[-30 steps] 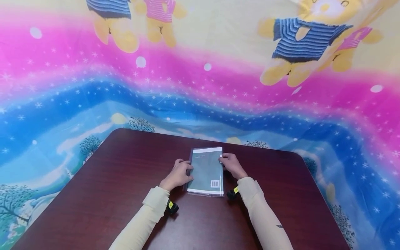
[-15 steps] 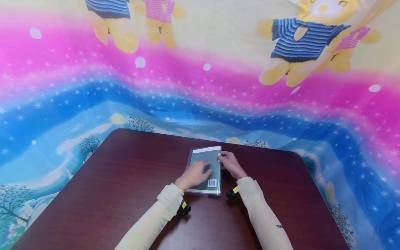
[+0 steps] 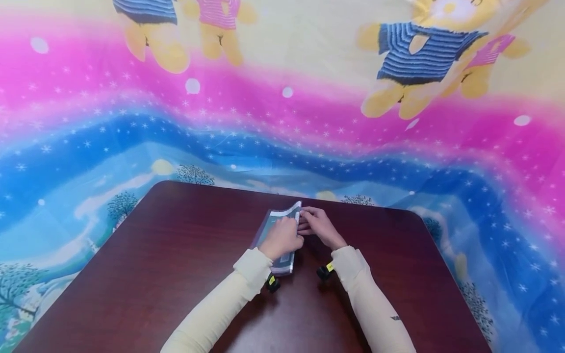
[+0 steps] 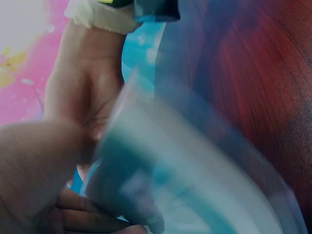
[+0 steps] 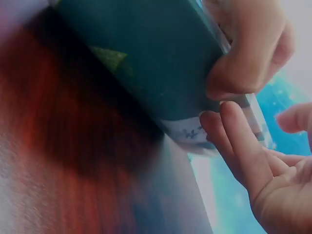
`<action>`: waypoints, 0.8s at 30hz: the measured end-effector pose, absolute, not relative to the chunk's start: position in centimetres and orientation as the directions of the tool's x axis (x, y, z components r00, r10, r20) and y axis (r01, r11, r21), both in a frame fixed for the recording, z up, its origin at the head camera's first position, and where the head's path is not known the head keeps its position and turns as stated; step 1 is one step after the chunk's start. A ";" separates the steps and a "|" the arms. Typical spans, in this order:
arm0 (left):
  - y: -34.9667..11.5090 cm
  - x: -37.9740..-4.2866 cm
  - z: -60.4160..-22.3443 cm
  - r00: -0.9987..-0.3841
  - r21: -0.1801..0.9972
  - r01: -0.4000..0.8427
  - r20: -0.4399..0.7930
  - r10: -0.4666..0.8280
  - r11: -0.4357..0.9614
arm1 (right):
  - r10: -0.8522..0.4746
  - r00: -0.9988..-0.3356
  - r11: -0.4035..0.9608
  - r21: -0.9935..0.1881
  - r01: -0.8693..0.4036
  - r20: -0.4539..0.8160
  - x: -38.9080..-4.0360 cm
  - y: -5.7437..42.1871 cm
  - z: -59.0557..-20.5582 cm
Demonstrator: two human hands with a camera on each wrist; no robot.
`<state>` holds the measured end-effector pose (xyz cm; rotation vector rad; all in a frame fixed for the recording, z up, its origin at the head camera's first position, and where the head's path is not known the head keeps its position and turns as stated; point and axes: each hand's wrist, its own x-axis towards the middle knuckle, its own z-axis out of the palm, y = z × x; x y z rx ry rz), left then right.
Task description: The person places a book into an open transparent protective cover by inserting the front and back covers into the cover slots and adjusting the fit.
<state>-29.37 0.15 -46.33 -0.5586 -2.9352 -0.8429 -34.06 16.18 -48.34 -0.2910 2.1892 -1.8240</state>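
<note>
A thin book (image 3: 286,261) in a clear plastic cover is tilted up on its left edge, its right edge raised off the table. My left hand (image 3: 281,239) grips that raised edge; in the right wrist view its thumb presses the dark green cover (image 5: 146,53). My right hand (image 3: 320,226) is at the same edge, with straight fingers touching the cover near its white strip and the thumb held apart. In the left wrist view the book's other side (image 4: 175,161) is blurred, bending past my left hand (image 4: 34,170).
The dark reddish-brown table (image 3: 167,274) lies under both hands. Behind it hangs a curtain (image 3: 247,103) printed with bears and snowflakes. A small black camera sits on each wrist, below pale sleeves (image 3: 220,309).
My left hand has moved right from the book's left edge across to its right edge. The book has gone from lying flat to tilted up. My right hand's thumb has come off the edge.
</note>
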 end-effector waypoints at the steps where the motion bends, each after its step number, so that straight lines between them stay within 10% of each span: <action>1: 0.0 -29.5 -46.2 -0.938 0.485 0.346 0.147 0.315 0.803 | -0.346 -0.935 0.166 -0.986 0.025 -0.082 -33.9 16.0 -48.3; 16: -5.5 -30.7 -41.9 -0.964 0.711 0.258 0.149 0.219 0.654 | -0.417 -0.895 0.175 -0.981 0.089 -0.156 -32.3 16.0 -50.5; 24: -7.6 -31.1 -41.9 -0.975 0.953 0.130 0.072 0.211 0.274 | -0.415 -0.888 0.149 -0.978 0.149 -0.198 -32.0 16.0 -51.1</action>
